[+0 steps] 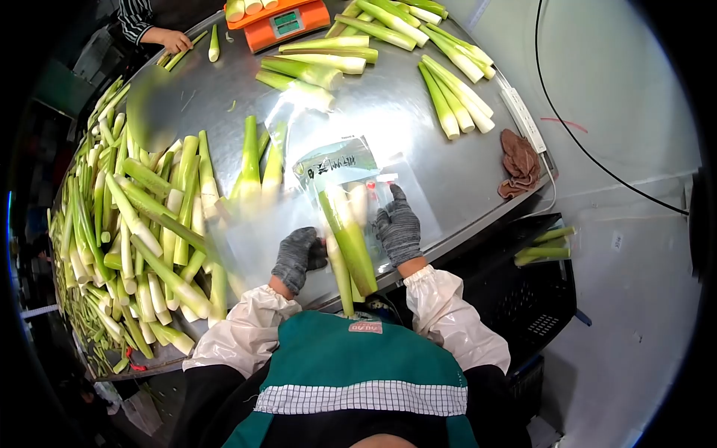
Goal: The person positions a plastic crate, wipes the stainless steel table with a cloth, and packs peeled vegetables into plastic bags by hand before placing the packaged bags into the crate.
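A clear plastic bag (pixel 328 166) with a printed green label lies on the metal table in front of me. Several green-and-white water bamboo shoots (pixel 349 243) have their pale ends inside it, while their green ends stick out toward my apron. My left hand (pixel 299 257), in a grey glove, is curled at the bag's left side beside the shoots. On the other side my right hand (pixel 399 226), also gloved, grips the bag's edge with its index finger stretched along the plastic. Glare on the film blurs the bag's exact outline.
A large pile of shoots (pixel 149 239) covers the table's left side. Bundles of shoots (pixel 455 97) lie toward the back. An orange scale (pixel 287 26) bears more shoots. A brown cloth (pixel 519 163) and power strip (pixel 523 119) sit right. Another person's hand (pixel 175 39) touches stalks.
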{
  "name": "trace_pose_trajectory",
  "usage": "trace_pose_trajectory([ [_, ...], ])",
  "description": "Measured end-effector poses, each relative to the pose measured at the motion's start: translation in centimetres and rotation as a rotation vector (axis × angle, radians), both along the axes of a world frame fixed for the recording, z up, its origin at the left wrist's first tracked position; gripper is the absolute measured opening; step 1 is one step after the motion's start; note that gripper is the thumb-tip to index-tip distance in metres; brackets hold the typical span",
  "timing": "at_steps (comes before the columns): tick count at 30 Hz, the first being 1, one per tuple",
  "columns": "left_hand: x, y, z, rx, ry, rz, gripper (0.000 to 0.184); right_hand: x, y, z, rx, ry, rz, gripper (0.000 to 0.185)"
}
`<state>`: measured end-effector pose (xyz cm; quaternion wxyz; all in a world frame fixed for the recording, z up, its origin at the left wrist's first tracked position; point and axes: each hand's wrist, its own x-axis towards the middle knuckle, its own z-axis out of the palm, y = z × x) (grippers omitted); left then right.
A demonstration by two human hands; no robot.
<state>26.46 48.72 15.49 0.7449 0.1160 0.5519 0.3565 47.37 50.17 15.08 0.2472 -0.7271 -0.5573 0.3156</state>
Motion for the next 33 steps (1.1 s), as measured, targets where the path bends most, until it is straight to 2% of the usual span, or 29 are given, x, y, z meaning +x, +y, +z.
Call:
trace_pose_trajectory([
  [2, 0.8, 0.1, 0.9, -0.063, 0.116, -0.167, 0.025, -0.6, -0.3, 0.5, -0.003, 0.011, -0.024, 0.058],
  [3, 1.1, 0.4, 0.2, -0.054, 0.172, -0.178, 0.016, -1.1, -0.4, 0.6, 0.018, -0.117, 0.001, 0.055],
  [4, 1.4, 0.4, 0.1, -0.052, 0.172, -0.177, 0.016, -1.4, -0.3, 0.7, 0.041, -0.246, 0.026, 0.053],
  [6, 1.9, 0.1, -0.2, 0.12, 0.317, -0.261, 0.012, -1.4, -0.5, 0.0, 0.088, -0.261, 0.068, 0.049],
  [8, 2.4, -0.9, -2.0, 0.181, 0.31, -0.212, 0.007, -1.6, -0.9, -0.8, 0.132, -0.27, 0.111, 0.046],
  [10, 2.7, -1.5, -4.5, 0.381, 0.495, -0.149, 0.005, -1.8, -1.6, -1.3, 0.207, -0.254, 0.095, 0.044],
  [11, 3.2, -1.5, -1.7, 0.226, 0.432, -0.124, 0.004, -1.8, -2.0, -1.6, 0.207, -0.256, 0.096, 0.044],
  [13, 3.3, -2.1, -0.8, 0.266, 0.476, -0.105, 0.005, -2.1, -3.1, -2.1, 0.249, 0.045, -0.124, 0.03],
  [14, 3.3, -2.5, -0.7, 0.309, 0.523, -0.087, 0.005, -2.2, -3.7, -2.2, 0.249, 0.044, -0.122, 0.03],
  [16, 2.8, -3.6, -1.5, 0.311, 0.483, -0.115, 0.004, -2.4, -4.9, -2.3, 0.095, 0.249, -0.287, 0.021],
  [18, 2.7, -3.9, -1.5, 0.418, 0.333, -0.097, 0.001, -2.4, -5.9, -2.9, 0.199, 0.244, -0.287, 0.019],
  [19, 2.3, -4.3, -1.2, 0.362, 0.405, -0.235, 0.004, -2.2, -6.4, -2.9, 0.143, 0.22, -0.264, 0.018],
  [20, 2.0, -4.6, -4.2, 0.374, 0.4, -0.232, 0.004, -2.1, -6.5, -2.3, 0.086, 0.197, -0.238, 0.018],
  [21, 1.3, -5.4, -9.8, 0.654, 0.497, -0.299, 0.006, -2.4, -6.5, -1.5, 0.173, 0.063, -0.178, 0.016],
  [22, 1.7, -4.6, -6.3, 0.674, 1.076, -0.909, 0.01, -2.6, -6.5, -1.6, 0.173, 0.064, -0.173, 0.016],
  [23, 2.0, -3.7, -2.7, 0.8, 1.609, -1.526, 0.014, -2.7, -6.3, -1.7, 0.169, 0.132, -0.214, 0.016],
  [24, 2.2, -2.8, -1.6, 0.801, 1.615, -1.521, 0.014, -2.9, -5.7, -1.7, 0.167, 0.2, -0.255, 0.016],
  [25, 2.2, -2.4, -1.1, 0.845, 1.543, -1.24, 0.014, -3.1, -4.8, -0.6, 0.072, 0.403, -0.381, 0.016],
  [26, 2.3, -1.7, -0.4, 0.877, 1.456, -0.965, 0.014, -2.8, -4.0, -1.2, 0.074, 0.406, -0.38, 0.016],
  [27, 2.4, -0.2, 1.1, 0.687, 0.858, -0.628, 0.013, -2.3, -3.1, -2.2, 0.168, 0.432, -0.335, 0.014],
  [28, 2.1, 1.1, -0.6, 0.888, 0.938, -0.603, 0.011, -2.0, -2.2, -3.1, 0.258, 0.463, -0.286, 0.012],
  [29, 1.9, 2.2, 0.5, 0.985, 0.864, -0.493, 0.009, -2.4, -1.6, 0.3, 0.213, 0.604, -0.281, 0.01],
  [30, 1.6, 3.5, 2.0, 1.106, 0.945, -0.529, 0.01, -2.6, -0.9, 4.3, 0.17, 0.741, -0.275, 0.007],
  [31, 1.3, 4.8, 3.4, 1.228, 1.031, -0.554, 0.012, -2.2, 0.1, 5.3, 0.14, 0.647, -0.254, 0.005],
  [32, 1.0, 5.9, 4.2, 1.361, 1.28, -0.734, 0.015, -2.2, 0.5, 7.0, 0.115, 0.764, -0.331, 0.004],
  [33, 0.9, 6.5, 4.8, 1.205, 0.891, -0.693, 0.016, -2.0, 1.2, 8.2, 0.027, 0.776, -0.353, 0.004],
])
